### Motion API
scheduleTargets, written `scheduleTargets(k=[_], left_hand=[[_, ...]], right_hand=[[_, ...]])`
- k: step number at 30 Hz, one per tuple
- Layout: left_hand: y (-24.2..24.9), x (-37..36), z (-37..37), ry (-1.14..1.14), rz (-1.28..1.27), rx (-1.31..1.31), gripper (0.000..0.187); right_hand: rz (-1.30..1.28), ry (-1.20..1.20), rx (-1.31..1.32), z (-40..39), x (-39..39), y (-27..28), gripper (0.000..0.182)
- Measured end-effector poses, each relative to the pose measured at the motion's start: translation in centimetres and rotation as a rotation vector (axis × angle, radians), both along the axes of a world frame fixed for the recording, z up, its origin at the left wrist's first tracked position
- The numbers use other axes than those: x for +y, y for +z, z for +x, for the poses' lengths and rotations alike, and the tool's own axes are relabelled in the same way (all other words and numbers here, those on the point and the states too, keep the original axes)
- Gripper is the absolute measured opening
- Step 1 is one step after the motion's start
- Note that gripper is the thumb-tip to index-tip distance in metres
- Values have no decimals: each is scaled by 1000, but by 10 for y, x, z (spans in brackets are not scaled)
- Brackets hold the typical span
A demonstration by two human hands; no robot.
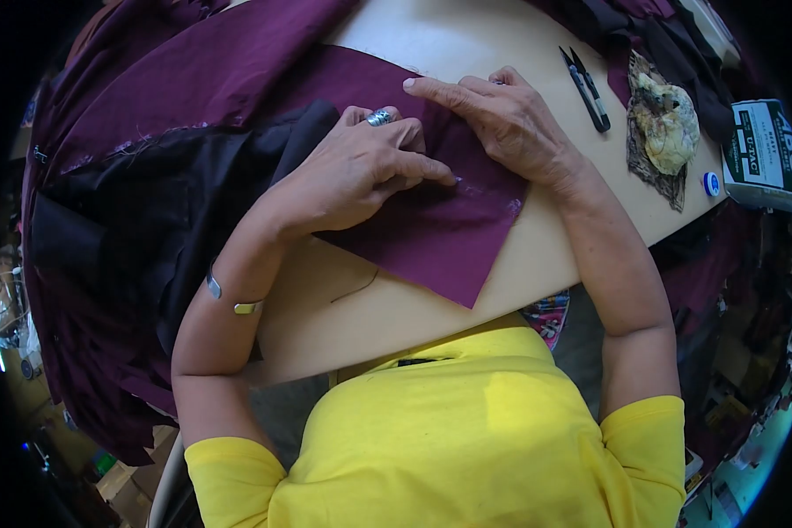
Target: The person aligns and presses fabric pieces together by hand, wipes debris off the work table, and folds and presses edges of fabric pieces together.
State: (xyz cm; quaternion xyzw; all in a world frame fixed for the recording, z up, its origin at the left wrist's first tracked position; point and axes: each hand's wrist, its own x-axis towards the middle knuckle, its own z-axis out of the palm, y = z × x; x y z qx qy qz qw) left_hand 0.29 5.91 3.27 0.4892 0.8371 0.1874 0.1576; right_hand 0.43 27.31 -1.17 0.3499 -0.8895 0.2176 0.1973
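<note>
A maroon piece of cloth (pixel 453 255) lies flat on the pale table, with one corner pointing towards me. My left hand (pixel 365 163) rests on it from the left, a ring on one finger. One of its fingers stretches out to a small pale mark on the cloth, while others are bent. From the right, my right hand (pixel 510 123) lies over the upper part of the cloth. Its index finger reaches left along the cloth near the top edge, and the remaining fingers are curled. Black cloth (pixel 158 194) is bunched beside my left forearm.
More maroon cloth (pixel 185 79) covers the table's left side and hangs over its edge. Black-handled thread snips (pixel 587 92) lie right of my right hand. Beyond them are a crumpled cream and brown piece (pixel 671 128), a small blue-and-white round item (pixel 711 184) and a green-and-white box (pixel 766 154).
</note>
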Motion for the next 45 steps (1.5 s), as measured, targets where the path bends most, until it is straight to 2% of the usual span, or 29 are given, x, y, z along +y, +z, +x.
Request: scheduleTargets(k=[1, 5, 8, 11, 14, 21, 26, 29, 32, 33, 36, 42, 45], left_hand=[[2, 1, 2, 8, -24, 20, 13], [-11, 16, 14, 47, 180, 222, 11], [-11, 23, 14, 88, 89, 118, 10], [-11, 23, 14, 136, 149, 127, 11], [-10, 24, 12, 86, 71, 217, 11], [5, 22, 5, 7, -27, 64, 4], [3, 17, 5, -28, -3, -27, 11], [7, 18, 7, -15, -55, 17, 14], [1, 20, 16, -18, 63, 336, 21], [1, 21, 17, -21, 64, 358, 32], [-1, 17, 15, -52, 64, 293, 41], [-6, 11, 8, -53, 89, 352, 50], [1, 13, 7, 67, 57, 37, 61]], right_hand=[[-22, 6, 1, -1, 0, 0, 48], [-84, -32, 28, -3, 2, -7, 49], [-16, -44, 3, -1, 5, -2, 50], [-64, -27, 39, -2, 4, -5, 50], [13, -48, -18, 1, 6, 1, 48], [-36, -4, 34, 1, 2, 0, 53], [13, 9, 25, 3, 1, 0, 53], [-34, 23, 44, 2, 1, -1, 52], [-24, -26, 21, 1, 5, 2, 52], [-20, -31, 24, 1, 5, 1, 52], [-10, -38, 30, 1, 4, -3, 51], [-11, -25, 12, 1, 5, -3, 49], [-34, -10, -1, 2, 5, -2, 50]])
